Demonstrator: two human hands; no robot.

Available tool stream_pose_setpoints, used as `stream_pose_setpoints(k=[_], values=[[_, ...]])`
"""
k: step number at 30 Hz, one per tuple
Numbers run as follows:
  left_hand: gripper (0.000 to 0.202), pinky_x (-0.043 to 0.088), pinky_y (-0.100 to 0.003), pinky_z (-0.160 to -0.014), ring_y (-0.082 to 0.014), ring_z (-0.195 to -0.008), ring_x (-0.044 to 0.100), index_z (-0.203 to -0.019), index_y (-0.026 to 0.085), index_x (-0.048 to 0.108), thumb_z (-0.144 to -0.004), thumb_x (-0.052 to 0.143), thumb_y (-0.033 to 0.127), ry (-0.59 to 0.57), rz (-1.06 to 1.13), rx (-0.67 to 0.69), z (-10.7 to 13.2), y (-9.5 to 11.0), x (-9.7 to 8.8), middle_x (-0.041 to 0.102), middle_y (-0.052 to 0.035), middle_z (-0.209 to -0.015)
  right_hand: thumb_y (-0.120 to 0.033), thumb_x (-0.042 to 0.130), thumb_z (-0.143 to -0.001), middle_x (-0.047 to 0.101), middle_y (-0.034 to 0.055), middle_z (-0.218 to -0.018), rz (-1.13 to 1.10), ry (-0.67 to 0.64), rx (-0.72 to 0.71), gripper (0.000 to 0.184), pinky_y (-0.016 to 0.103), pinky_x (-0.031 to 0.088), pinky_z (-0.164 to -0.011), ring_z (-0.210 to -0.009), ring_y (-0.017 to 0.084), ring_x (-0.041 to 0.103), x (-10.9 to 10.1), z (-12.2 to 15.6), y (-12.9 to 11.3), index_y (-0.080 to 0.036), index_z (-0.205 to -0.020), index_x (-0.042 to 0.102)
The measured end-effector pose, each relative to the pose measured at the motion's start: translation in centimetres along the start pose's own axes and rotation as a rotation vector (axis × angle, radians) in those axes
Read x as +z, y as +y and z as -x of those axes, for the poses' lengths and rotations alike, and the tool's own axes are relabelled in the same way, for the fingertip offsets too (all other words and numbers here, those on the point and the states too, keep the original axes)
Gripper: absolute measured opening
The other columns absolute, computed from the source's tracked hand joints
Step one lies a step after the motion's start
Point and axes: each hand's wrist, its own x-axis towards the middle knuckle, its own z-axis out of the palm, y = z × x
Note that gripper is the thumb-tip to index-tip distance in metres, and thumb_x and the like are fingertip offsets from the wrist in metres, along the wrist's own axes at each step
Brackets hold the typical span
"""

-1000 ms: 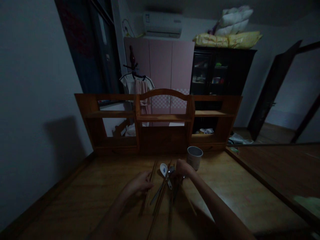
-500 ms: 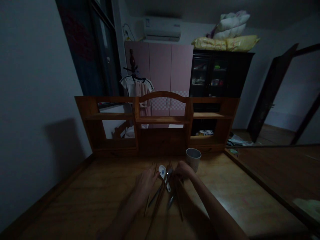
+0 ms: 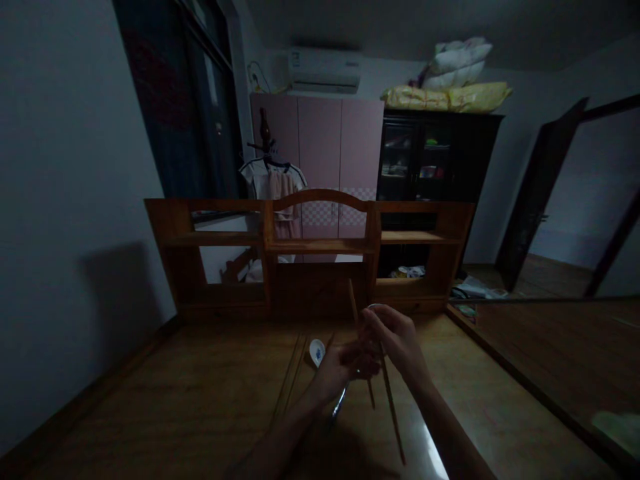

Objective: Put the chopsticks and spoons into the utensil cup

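My right hand (image 3: pixel 395 337) is raised above the wooden table (image 3: pixel 175 400), closed around a pair of wooden chopsticks (image 3: pixel 387 400) that slant down toward me, one tip sticking up past the fingers. My left hand (image 3: pixel 343 365) is just left of it, fingers curled near the same chopsticks and over a metal spoon (image 3: pixel 339 404) lying on the table. A white ceramic spoon with a blue pattern (image 3: pixel 317 351) lies just left of my left hand. More chopsticks (image 3: pixel 289 380) lie on the table further left. The cup is mostly hidden behind my right hand.
A low wooden shelf unit (image 3: pixel 310 247) stands along the table's far edge. Behind it are a pink wardrobe (image 3: pixel 320 153), a dark glass-door cabinet (image 3: pixel 430 160) with bedding on top, and an open door (image 3: pixel 540 193) at right. The room is dim.
My right hand has lifted off the table with chopsticks in it. My left hand has moved right, from the chopsticks at left to just beside the right hand.
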Motion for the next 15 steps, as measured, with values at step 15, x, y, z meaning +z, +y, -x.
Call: stream_pose_setpoints(k=[15], values=[[0.02,0.047,-0.023,-0.071,-0.0168,-0.08,0.066,-0.091,0.021,0.077,-0.082,0.066,0.035,-0.063,-0.528,0.108,2.3,-1.0,1.3,0.075,-0.003,-0.087,-0.03,0.052,-0.095,0.072,0.0034,-0.106,0.098,0.124,-0.332,0.019,0.027,0.053,-0.081,-0.095,0.018,0.068,-1.7,2.9,-2.2,-0.024,-0.109,0.063]])
